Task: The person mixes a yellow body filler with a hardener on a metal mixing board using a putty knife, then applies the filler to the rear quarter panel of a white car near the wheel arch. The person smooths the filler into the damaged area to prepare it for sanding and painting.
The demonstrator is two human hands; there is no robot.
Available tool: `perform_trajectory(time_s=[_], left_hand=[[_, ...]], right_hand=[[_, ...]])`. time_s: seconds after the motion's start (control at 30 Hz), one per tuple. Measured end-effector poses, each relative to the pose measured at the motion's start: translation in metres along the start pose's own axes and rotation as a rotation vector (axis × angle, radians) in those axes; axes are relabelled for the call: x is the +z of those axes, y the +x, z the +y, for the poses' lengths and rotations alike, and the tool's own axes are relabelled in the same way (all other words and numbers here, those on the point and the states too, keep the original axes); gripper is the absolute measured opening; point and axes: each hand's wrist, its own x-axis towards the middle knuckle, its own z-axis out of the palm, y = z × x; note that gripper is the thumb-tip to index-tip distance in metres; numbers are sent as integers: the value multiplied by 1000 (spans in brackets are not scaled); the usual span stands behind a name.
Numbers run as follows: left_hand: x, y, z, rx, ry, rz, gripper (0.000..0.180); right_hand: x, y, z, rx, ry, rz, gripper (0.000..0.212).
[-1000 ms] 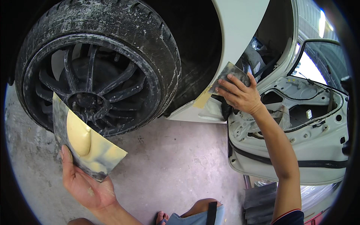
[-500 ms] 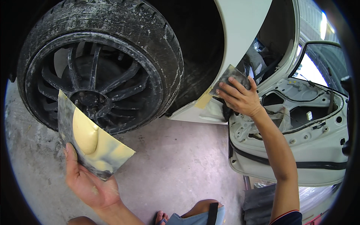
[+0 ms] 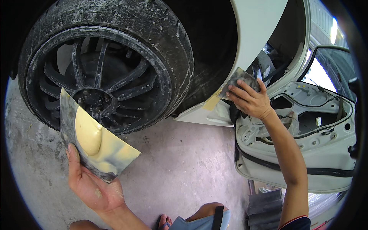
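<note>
My left hand point(image 3: 97, 189) grips a thin grey plate point(image 3: 69, 115) by its lower edge, tilted up in front of the wheel. A thick mound of pale yellow filler paste point(image 3: 87, 134) sits on it, with a thinner smear across the rest. At the right, my right hand point(image 3: 251, 100) holds a flat dark spreader point(image 3: 238, 78), fingers laid across its face. The spreader's lower left edge meets the white car body panel point(image 3: 255, 27) behind the wheel arch. Beside that edge, a yellow filler patch point(image 3: 212, 102) shows on the panel; whatever lies under the spreader is hidden.
A black wheel with a dusty tyre point(image 3: 172, 46) fills the upper left. To the right hangs an open white car door point(image 3: 283, 172), its inner trim off. Dark grey sheets point(image 3: 264, 209) lie at the lower right on the concrete floor point(image 3: 180, 161).
The view has shifted a little, so the car appears slightly farther right. My right hand and the spreader have moved only slightly at the panel; my left hand still holds the plate.
</note>
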Motion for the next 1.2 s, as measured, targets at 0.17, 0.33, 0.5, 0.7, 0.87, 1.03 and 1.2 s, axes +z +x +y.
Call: perform_trajectory(time_s=[0.17, 0.33, 0.5, 0.7, 0.87, 1.03, 1.2], left_hand=[[-3, 2, 0, -13, 12, 32, 40], [-3, 2, -3, -20, 8, 28, 41], [-3, 1, -7, -44, -1, -3, 40], [-1, -1, -2, -20, 45, 83, 38], [1, -2, -3, -44, 20, 57, 39], [1, -2, -5, -29, 16, 69, 38], [-1, -1, -4, -24, 2, 62, 37]], right_hand=[[0, 2, -2, 33, 27, -23, 38], [3, 3, -5, 49, 23, -2, 42], [13, -8, -1, 58, 50, -37, 47], [1, -43, 4, 160, 32, -140, 58], [-18, -42, -8, 110, 54, -100, 47], [-21, -10, 0, 93, 54, 0, 38], [-16, 7, 10, 36, 41, 40, 40]])
